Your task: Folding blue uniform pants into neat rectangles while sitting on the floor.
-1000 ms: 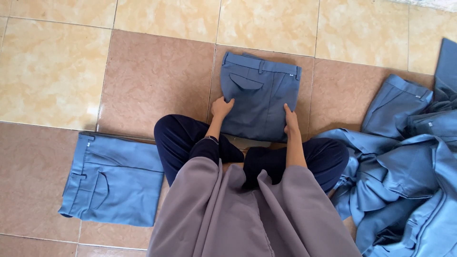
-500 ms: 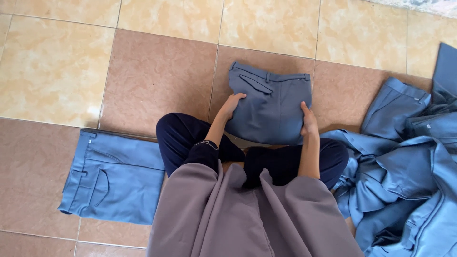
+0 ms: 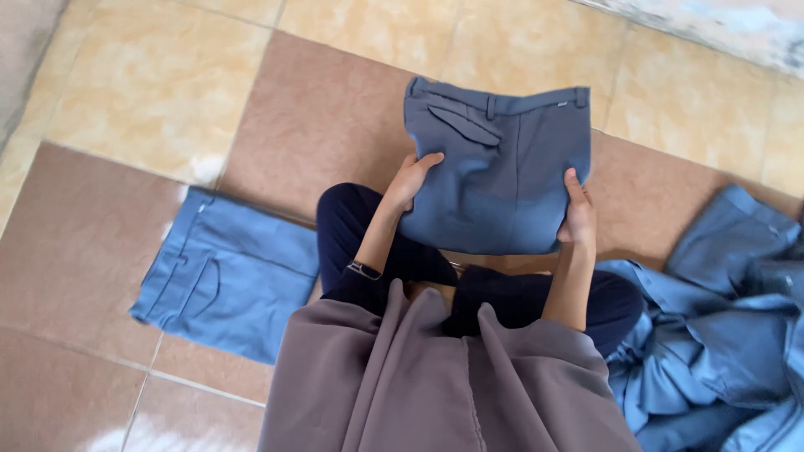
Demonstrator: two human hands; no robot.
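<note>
I sit cross-legged on a tiled floor. A folded pair of grey-blue trousers [image 3: 502,167] is lifted slightly off the floor in front of my knees, waistband away from me and a back pocket flap showing. My left hand [image 3: 412,177] grips its left edge, thumb on top. My right hand [image 3: 578,213] grips its right edge near the lower corner. A dark band sits on my left wrist.
Another folded pair of blue trousers [image 3: 228,272] lies on the floor at my left. A loose heap of blue garments [image 3: 720,335] fills the right side. My dark trouser legs and grey-brown top take up the lower middle.
The folded trousers have come up off the floor in both hands and now sit closer to me and higher in view; my view has shifted nearer.
</note>
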